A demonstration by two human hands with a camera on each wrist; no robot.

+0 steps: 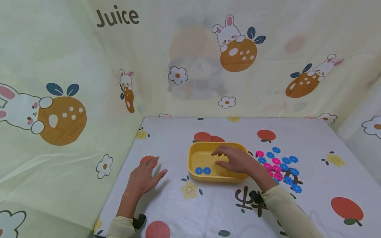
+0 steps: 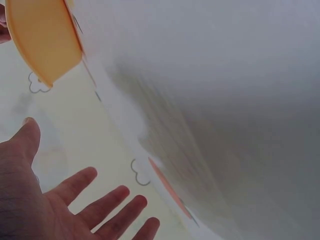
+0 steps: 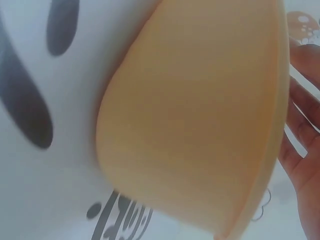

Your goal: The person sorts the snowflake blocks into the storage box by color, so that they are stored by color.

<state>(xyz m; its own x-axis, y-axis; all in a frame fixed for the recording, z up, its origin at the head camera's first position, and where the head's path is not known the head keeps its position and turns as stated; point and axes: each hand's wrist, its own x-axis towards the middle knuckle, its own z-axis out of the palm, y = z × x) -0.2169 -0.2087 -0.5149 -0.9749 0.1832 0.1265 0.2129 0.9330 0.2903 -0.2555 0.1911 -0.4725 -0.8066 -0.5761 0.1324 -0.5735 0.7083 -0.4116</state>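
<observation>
A yellow plastic tray (image 1: pixel 193 155) stands near the middle of the table, with two blue flower-shaped discs (image 1: pixel 203 170) lying in its front left corner. Over the tray's right half is my right hand (image 1: pixel 236 159), thumb and fingers apart with nothing seen between them. The right wrist view shows its fingers (image 3: pixel 300 115) beyond the tray's rim. Left of the tray my left hand (image 1: pixel 142 177) hovers above the cloth, fingers spread and holding nothing. In the left wrist view that palm (image 2: pixel 65 220) is bare.
To the right of the tray lies a loose group of blue discs (image 1: pixel 288 180) and pink discs (image 1: pixel 276 161). A white printed cloth (image 1: pixel 166 198) covers the table. Patterned curtains (image 1: pixel 190 109) hang behind it and at both sides.
</observation>
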